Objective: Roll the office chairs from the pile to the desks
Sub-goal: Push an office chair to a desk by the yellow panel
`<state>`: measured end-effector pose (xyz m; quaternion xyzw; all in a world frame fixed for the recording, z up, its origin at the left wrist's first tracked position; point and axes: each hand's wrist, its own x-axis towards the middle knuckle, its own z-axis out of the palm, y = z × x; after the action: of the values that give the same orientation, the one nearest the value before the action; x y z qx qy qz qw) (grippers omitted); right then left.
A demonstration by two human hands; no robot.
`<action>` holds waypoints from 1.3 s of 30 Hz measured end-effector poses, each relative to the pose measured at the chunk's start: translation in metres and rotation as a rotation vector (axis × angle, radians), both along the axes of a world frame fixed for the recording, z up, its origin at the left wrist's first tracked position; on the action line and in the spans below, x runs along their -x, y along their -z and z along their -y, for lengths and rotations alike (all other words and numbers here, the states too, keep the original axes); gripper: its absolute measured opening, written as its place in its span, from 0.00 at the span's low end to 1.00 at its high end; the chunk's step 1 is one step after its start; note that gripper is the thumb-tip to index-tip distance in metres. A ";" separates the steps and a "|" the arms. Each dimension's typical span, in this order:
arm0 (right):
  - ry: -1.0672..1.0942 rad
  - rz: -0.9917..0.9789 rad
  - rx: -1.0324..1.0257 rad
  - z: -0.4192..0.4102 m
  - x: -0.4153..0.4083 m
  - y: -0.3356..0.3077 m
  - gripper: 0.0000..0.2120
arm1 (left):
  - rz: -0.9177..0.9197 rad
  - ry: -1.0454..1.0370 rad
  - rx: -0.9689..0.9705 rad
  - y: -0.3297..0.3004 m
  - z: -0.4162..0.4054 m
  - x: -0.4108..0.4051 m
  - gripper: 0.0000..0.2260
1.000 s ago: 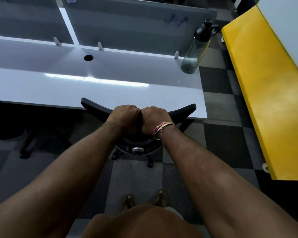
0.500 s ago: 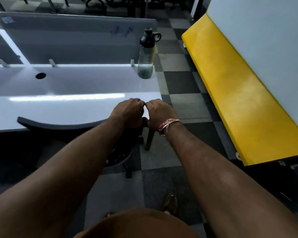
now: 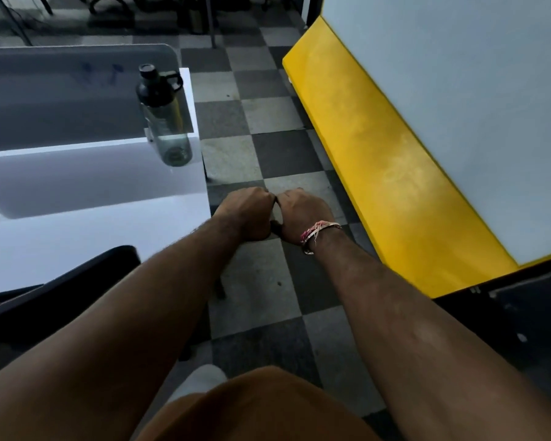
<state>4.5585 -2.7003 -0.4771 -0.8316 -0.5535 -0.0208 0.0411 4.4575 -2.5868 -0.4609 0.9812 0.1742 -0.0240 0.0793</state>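
Now both fists, left hand (image 3: 247,214) and right hand (image 3: 303,214), clench together past the desk (image 3: 93,224) corner, chair (image 3: 61,291) lying leftward, whatever they grip hidden.

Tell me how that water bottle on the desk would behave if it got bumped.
The water bottle stands tall and narrow, so it would probably tip easily. It sits near the desk edge and might fall off. It looks nearly empty, so likely light.

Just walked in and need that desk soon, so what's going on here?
A person is moving a black office chair at the white desk. Both fists, left hand and right hand, are side by side, fingers curled on something dark between them, apparently the chair's back. A water bottle stands on the desk's corner.
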 end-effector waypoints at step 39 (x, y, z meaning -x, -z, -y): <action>-0.180 0.062 0.107 -0.516 -0.592 0.008 0.20 | -0.164 -0.162 -0.011 0.008 -0.490 -0.578 0.15</action>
<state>5.1505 -2.1844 -0.4854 -0.7784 -0.6273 -0.0134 -0.0187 5.0352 -2.0969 -0.4686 0.9591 0.2588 -0.0969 0.0612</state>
